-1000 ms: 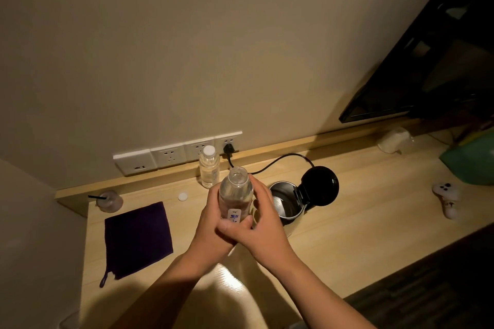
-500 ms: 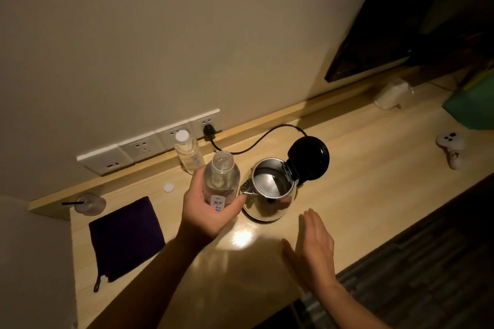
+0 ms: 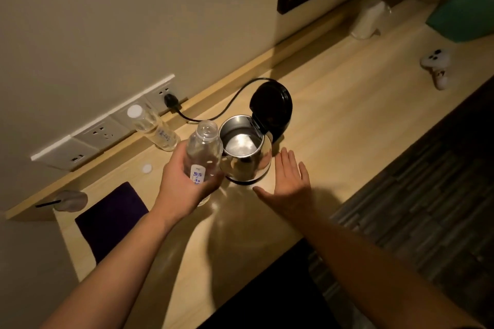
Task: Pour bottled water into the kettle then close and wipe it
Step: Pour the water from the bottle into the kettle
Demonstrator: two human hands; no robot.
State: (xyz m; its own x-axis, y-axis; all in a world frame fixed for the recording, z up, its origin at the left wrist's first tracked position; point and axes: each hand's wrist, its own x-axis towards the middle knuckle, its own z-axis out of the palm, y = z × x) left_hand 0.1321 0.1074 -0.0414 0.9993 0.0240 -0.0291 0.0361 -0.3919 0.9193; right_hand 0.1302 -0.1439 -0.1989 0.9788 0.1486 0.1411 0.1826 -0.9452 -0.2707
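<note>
My left hand (image 3: 184,184) grips an uncapped clear water bottle (image 3: 204,152), upright, just left of the steel kettle (image 3: 247,160). The kettle stands on the wooden counter with its black lid (image 3: 272,107) flipped up and open; its inside shows bright metal. My right hand (image 3: 288,184) hovers flat, fingers straight, beside the kettle's right side, holding nothing. A loose white cap (image 3: 147,168) lies on the counter behind my left hand. A dark purple cloth (image 3: 112,219) lies to the left.
A second capped bottle (image 3: 155,128) stands by the wall sockets (image 3: 104,133), where the kettle's black cord (image 3: 213,112) is plugged in. A cup with a straw (image 3: 72,199) sits far left. A white controller (image 3: 435,64), a green bag (image 3: 465,13) and a pale jar (image 3: 370,20) are at the right.
My right hand let go of the bottle, dropped to the counter edge, then rose beside the kettle. My left hand keeps the bottle close to the kettle. The view shifted left.
</note>
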